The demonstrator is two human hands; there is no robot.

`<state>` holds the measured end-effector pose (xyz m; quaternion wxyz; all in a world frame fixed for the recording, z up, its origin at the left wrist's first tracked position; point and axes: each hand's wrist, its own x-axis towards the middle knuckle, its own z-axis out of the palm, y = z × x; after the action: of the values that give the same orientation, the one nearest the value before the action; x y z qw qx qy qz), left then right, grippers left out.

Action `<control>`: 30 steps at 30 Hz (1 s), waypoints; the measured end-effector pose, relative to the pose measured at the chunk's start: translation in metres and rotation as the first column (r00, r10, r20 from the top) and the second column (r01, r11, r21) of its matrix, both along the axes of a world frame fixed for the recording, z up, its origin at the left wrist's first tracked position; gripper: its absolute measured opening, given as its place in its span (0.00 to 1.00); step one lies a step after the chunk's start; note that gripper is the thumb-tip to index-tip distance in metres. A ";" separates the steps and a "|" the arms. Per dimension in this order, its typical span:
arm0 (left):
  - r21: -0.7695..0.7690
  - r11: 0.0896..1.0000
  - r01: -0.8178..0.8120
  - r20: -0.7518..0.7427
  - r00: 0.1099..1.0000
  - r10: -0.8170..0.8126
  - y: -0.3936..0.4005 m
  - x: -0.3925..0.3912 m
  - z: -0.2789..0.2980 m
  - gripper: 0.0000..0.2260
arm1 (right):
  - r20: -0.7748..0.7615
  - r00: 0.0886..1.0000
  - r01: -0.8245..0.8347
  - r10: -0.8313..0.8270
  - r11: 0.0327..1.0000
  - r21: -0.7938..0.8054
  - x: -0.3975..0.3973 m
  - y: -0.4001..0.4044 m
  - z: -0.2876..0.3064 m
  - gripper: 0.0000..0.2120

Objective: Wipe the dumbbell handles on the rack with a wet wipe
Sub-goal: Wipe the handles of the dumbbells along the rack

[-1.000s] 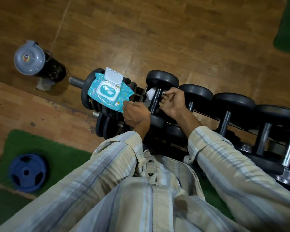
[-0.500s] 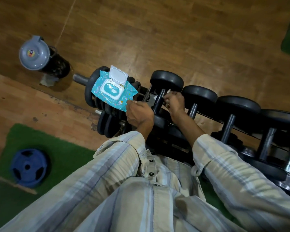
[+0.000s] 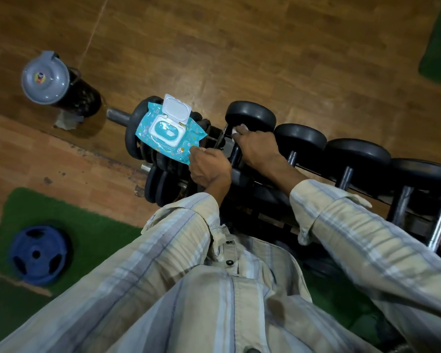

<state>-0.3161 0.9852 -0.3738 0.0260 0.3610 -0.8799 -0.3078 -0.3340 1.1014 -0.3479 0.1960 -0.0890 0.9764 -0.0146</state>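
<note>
Fingers of my right hand (image 3: 257, 149) curl round the first dumbbell handle (image 3: 236, 155), wet wipe (image 3: 238, 129) bunched beneath. Left hand (image 3: 209, 168) pinches the wipes pack (image 3: 169, 132) (lid open); risk: pack slides off plates.

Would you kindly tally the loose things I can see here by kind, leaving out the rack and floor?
Dumbbells with a visible handle on the upper rack row: 5, the first being wiped
Wet wipe packs: 1
Wet wipes in the right hand: 1
Blue weight plates: 1
Grey-lidded jugs: 1
Total: 9
</note>
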 end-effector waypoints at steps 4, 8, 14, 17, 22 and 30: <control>0.034 0.999 -0.032 0.000 0.999 0.032 -0.001 -0.001 -0.002 0.09 | 0.179 0.980 -0.055 0.084 0.985 -0.165 -0.014 0.003 0.006 0.18; 0.035 0.999 -0.027 0.002 1.000 0.027 -0.002 0.000 -0.003 0.09 | 0.294 0.942 -0.038 0.163 0.920 -0.390 0.003 0.009 0.009 0.26; 0.018 1.000 -0.017 0.011 1.000 0.016 -0.002 0.000 -0.002 0.09 | 0.066 0.991 -0.081 0.113 0.925 -0.370 0.038 0.025 -0.006 0.36; 0.007 1.000 -0.019 0.000 1.000 0.019 -0.001 0.000 -0.001 0.10 | -0.024 1.000 -0.014 0.007 0.964 -0.267 0.041 0.030 -0.015 0.40; -0.002 1.000 -0.017 0.000 1.000 0.017 -0.001 0.000 -0.001 0.10 | -0.196 0.964 0.136 -0.182 0.965 -0.225 0.032 0.019 -0.017 0.33; -0.004 1.000 -0.021 0.007 1.000 0.021 -0.002 -0.001 -0.001 0.10 | 0.480 0.529 0.736 -0.700 0.097 -0.670 0.035 -0.004 -0.017 0.19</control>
<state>-0.3168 0.9832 -0.3749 0.0268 0.3710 -0.8769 -0.3044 -0.2994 1.0970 -0.3644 0.1158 0.3167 0.7556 -0.5616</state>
